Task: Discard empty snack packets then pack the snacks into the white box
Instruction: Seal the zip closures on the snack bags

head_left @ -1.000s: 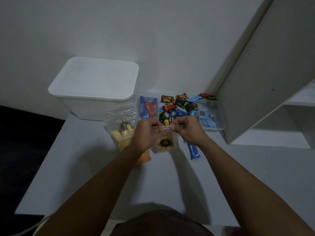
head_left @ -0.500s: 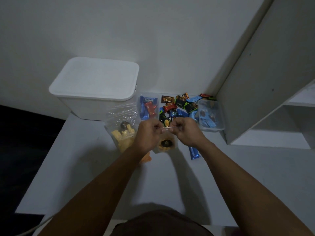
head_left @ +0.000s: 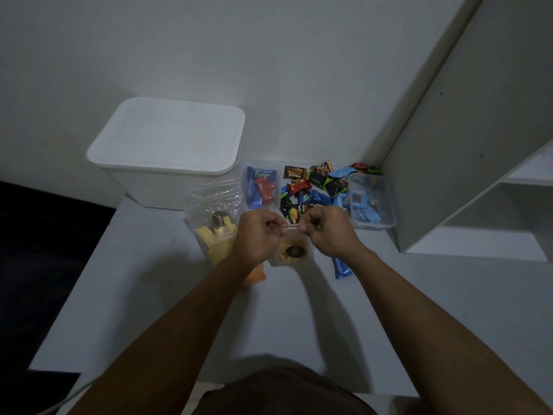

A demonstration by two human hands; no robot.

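Observation:
My left hand [head_left: 259, 235] and my right hand [head_left: 327, 232] pinch the top edge of a small clear snack bag [head_left: 291, 251] with yellow pieces and a dark round label, held just above the table. The white box [head_left: 167, 154] stands at the back left with its lid on. A clear bag of yellow snacks [head_left: 214, 226] sits left of my hands. Wrapped snacks [head_left: 311, 187] lie heaped behind my hands. A blue packet [head_left: 341, 266] lies to the right of the held bag.
A clear tray [head_left: 260, 187] holds blue and red packets. A clear tub [head_left: 371, 205] at the right holds blue wrappers. A white shelf unit [head_left: 466, 163] rises at the right. The white table [head_left: 167, 310] ends at the left in a dark drop.
Both hands have drawn closer together along the bag's top edge. The bag has stayed in place.

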